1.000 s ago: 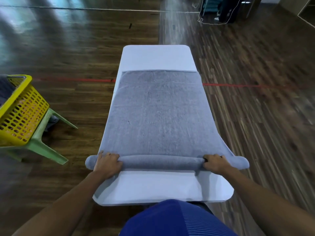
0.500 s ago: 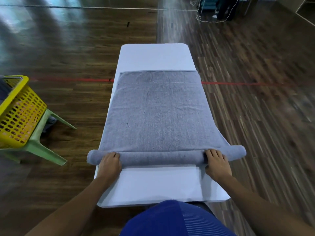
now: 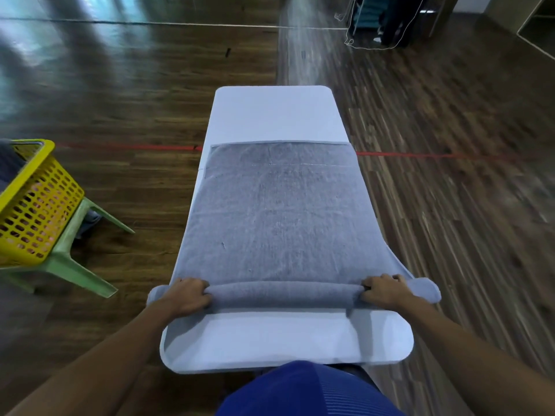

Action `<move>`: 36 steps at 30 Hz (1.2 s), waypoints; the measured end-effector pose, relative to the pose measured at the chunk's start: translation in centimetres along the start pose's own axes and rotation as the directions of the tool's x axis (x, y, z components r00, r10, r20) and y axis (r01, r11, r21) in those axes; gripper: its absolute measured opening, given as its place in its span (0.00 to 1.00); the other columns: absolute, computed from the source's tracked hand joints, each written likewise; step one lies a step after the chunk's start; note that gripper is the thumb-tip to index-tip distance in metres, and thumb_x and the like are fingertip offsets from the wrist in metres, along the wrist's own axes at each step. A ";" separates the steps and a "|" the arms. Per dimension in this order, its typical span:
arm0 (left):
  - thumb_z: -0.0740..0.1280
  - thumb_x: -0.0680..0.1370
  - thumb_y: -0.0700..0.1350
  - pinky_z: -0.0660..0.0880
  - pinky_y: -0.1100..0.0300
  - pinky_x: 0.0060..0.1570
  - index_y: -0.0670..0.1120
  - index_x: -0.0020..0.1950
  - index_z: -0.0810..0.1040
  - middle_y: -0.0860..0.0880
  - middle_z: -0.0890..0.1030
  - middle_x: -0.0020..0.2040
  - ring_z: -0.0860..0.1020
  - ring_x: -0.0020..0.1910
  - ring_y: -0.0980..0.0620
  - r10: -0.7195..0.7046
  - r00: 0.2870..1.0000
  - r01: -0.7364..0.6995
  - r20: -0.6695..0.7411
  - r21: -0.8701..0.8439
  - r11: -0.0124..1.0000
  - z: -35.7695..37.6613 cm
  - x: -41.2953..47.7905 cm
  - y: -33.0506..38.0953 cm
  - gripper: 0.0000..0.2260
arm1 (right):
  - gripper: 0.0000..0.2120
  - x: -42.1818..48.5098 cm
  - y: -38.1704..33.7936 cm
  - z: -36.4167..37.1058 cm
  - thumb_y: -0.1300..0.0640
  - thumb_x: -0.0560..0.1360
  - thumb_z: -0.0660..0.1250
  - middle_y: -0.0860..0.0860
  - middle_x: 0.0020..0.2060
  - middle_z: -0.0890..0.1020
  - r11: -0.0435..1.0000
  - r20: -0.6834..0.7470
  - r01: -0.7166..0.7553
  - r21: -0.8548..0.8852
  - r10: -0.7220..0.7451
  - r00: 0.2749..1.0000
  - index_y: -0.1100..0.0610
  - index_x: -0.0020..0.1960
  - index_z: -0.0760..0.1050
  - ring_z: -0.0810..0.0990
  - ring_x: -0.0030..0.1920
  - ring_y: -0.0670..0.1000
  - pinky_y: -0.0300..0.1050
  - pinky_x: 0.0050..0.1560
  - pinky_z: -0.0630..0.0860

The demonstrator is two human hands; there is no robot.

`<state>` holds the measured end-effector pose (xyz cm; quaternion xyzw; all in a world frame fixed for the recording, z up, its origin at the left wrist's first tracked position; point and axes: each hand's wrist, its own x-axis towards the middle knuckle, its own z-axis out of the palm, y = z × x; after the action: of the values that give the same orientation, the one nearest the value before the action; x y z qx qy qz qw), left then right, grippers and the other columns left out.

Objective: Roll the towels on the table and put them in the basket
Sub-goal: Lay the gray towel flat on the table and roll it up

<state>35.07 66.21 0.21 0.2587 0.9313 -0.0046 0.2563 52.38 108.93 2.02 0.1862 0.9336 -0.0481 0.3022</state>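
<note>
While the yellow basket (image 3: 39, 205) is sitting at the far left on a pale green plastic chair (image 3: 75, 265), well apart from the table, something dark grey is showing inside its rim, too cut off to tell what it is. Moving right, the left hand (image 3: 187, 297) is gripping the grey towel (image 3: 279, 220) where it is wound into a roll (image 3: 285, 294), the fingers curling over the top of it near its left end with the knuckles up. The left tip of the roll is poking out past that hand and over the table's side. The roll is lying across the near part of the long white table (image 3: 273, 115). Beyond it, the unrolled stretch of towel is lying flat, running away from the person and covering the tabletop from side to side. Bare white is showing past the far hem and also between the roll and the near edge. Further right, the right hand (image 3: 386, 291) is clamping the same roll in the same manner, fingers curling over it, while the rounded right tip is sticking out beyond the table's side. A red line (image 3: 420, 154) is crossing the dark wooden floor (image 3: 450, 235) behind the table, and a blue garment (image 3: 300, 391) is filling the bottom edge.
</note>
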 end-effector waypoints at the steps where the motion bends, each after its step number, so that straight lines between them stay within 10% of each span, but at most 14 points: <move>1: 0.61 0.77 0.53 0.68 0.53 0.54 0.49 0.44 0.75 0.50 0.78 0.45 0.75 0.45 0.51 -0.004 1.000 0.004 0.003 -0.050 0.999 0.1 0.1 -0.2 0.08 | 0.11 0.0 0.0 0.2 0.47 0.75 0.59 0.48 0.58 0.78 1.000 0.003 -0.004 0.029 0.003 1.000 0.45 0.56 0.73 0.73 0.61 0.52 0.54 0.64 0.59; 4: 0.67 0.73 0.49 0.67 0.49 0.56 0.49 0.53 0.75 0.50 0.77 0.52 0.74 0.54 0.48 -0.013 0.981 -0.007 -0.192 -0.104 0.995 0.9 0.1 -0.7 0.10 | 0.11 0.2 0.2 2.0 0.50 0.72 0.65 0.51 0.54 0.77 0.998 -0.263 -0.014 0.059 0.029 0.964 0.49 0.53 0.70 0.73 0.56 0.56 0.54 0.55 0.64; 9: 0.68 0.71 0.36 0.72 0.52 0.42 0.46 0.44 0.76 0.46 0.78 0.43 0.75 0.41 0.46 0.031 0.867 -0.091 -0.497 -0.097 0.991 2.5 -0.6 0.6 0.06 | 0.10 0.1 -0.6 4.2 0.64 0.65 0.74 0.54 0.41 0.77 0.993 -0.539 0.059 0.099 0.004 0.842 0.57 0.44 0.77 0.75 0.42 0.60 0.50 0.38 0.65; 16: 0.67 0.74 0.41 0.66 0.49 0.69 0.41 0.68 0.71 0.41 0.75 0.66 0.73 0.65 0.43 -0.074 0.946 0.036 -0.316 -0.123 0.992 4.0 -1.6 1.8 0.23 | 0.26 -0.5 -0.9 5.1 0.59 0.67 0.69 0.53 0.61 0.76 0.994 -0.368 0.076 0.082 -0.041 0.929 0.56 0.64 0.72 0.71 0.65 0.57 0.53 0.68 0.64; 28: 0.57 0.78 0.53 0.68 0.51 0.60 0.50 0.52 0.77 0.48 0.80 0.54 0.75 0.50 0.50 -0.072 0.997 0.072 0.004 -0.029 0.997 0.8 -0.8 1.3 0.11 | 0.09 0.2 -0.7 1.2 0.51 0.77 0.54 0.50 0.61 0.77 0.998 0.025 -0.032 0.059 0.031 0.999 0.47 0.53 0.71 0.73 0.61 0.53 0.53 0.61 0.62; 33: 0.70 0.72 0.43 0.73 0.47 0.52 0.46 0.53 0.77 0.44 0.78 0.52 0.75 0.51 0.44 -0.039 0.897 0.024 -0.441 -0.041 0.999 2.0 -0.9 0.4 0.11 | 0.09 0.1 -0.3 3.6 0.58 0.69 0.69 0.52 0.45 0.75 0.997 -0.447 0.026 0.071 0.009 0.894 0.53 0.48 0.74 0.74 0.49 0.59 0.51 0.45 0.65; 36: 0.60 0.75 0.43 0.76 0.51 0.50 0.44 0.49 0.79 0.44 0.81 0.49 0.77 0.47 0.46 -0.021 0.879 -0.011 -0.476 -0.066 0.998 2.7 -1.7 1.5 0.10 | 0.06 -0.4 -0.9 4.6 0.66 0.67 0.69 0.55 0.38 0.77 0.986 -0.537 0.097 0.132 -0.011 0.843 0.59 0.42 0.76 0.76 0.40 0.61 0.53 0.38 0.69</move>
<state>38.37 66.31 -1.11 0.2408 0.9661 0.0892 0.0282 54.83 107.03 -1.56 0.1883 0.9792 -0.0749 0.0135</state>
